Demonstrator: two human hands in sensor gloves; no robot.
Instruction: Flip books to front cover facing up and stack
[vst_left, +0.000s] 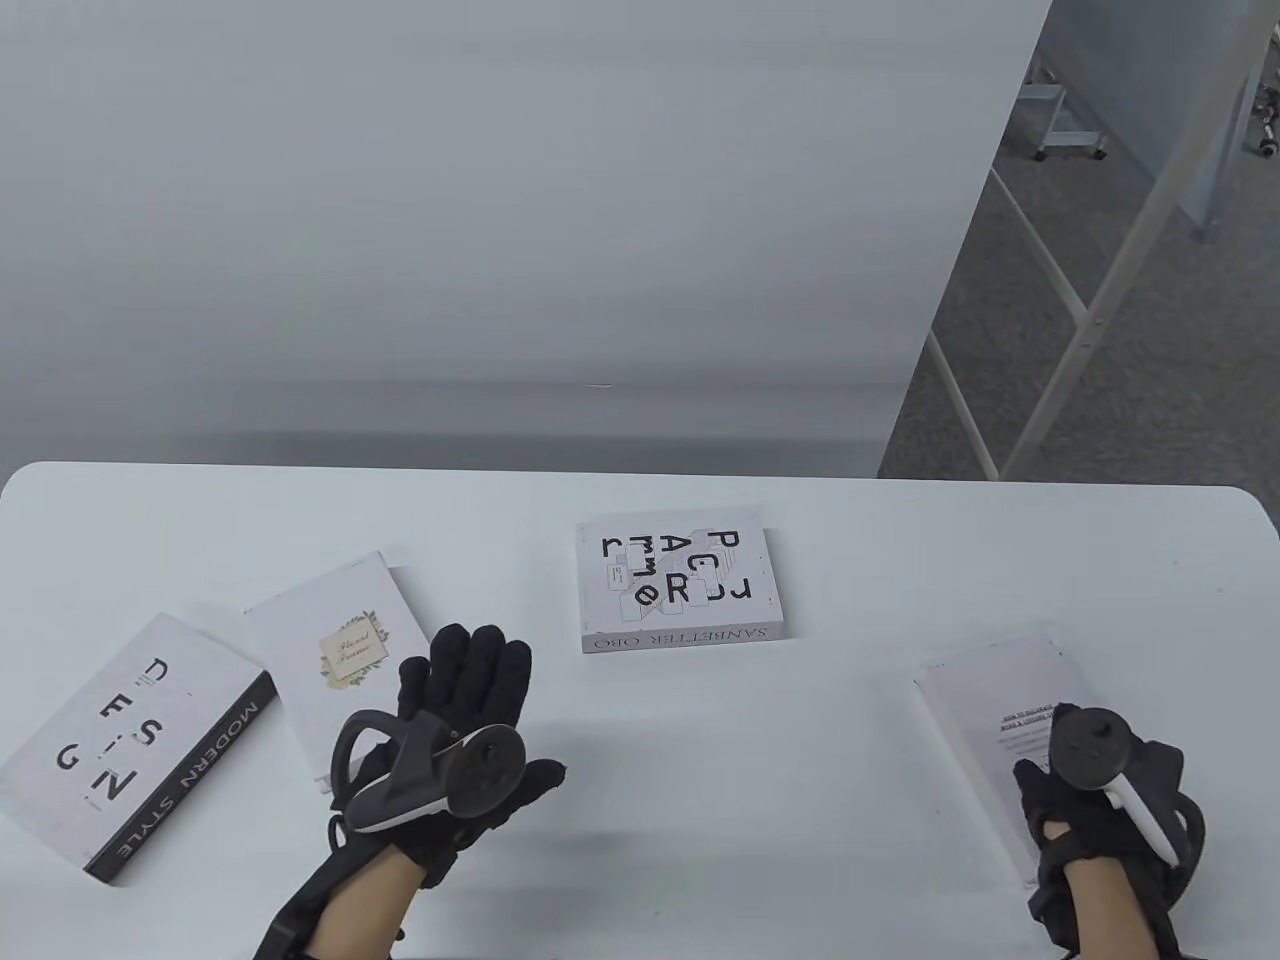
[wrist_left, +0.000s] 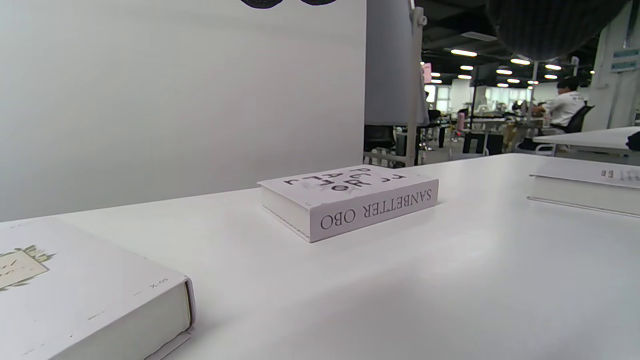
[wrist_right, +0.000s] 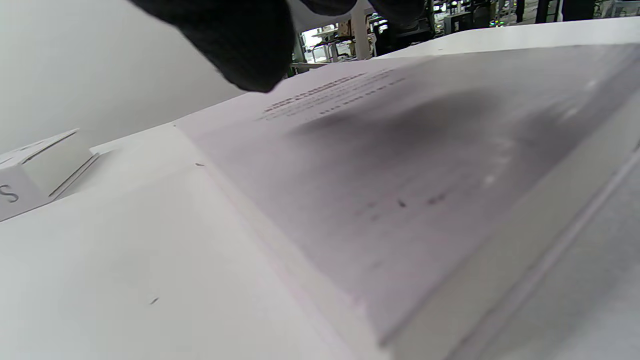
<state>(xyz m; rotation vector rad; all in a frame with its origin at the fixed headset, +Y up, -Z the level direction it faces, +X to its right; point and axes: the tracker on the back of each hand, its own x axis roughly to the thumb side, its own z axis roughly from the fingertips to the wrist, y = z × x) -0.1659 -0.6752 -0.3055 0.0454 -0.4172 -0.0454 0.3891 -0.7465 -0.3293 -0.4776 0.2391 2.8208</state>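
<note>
Nothing stacked: four books lying apart on surface (vst_left: 780, 820). Right book (vst_left: 990, 700) back-up, unflipped, under right hand (vst_left: 1095, 800), grip unclear. Left hand (vst_left: 455, 735) spread flat beside floral book (vst_left: 335, 655).

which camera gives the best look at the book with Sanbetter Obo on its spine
The left wrist view: the SANBETTER OBO book sits mid-frame, with its spine lettering large and sharp. The table view shows the same book whole from above, cover letters clear but spine text small. The right wrist view shows only a corner of what may be that book, at its left edge.
</note>
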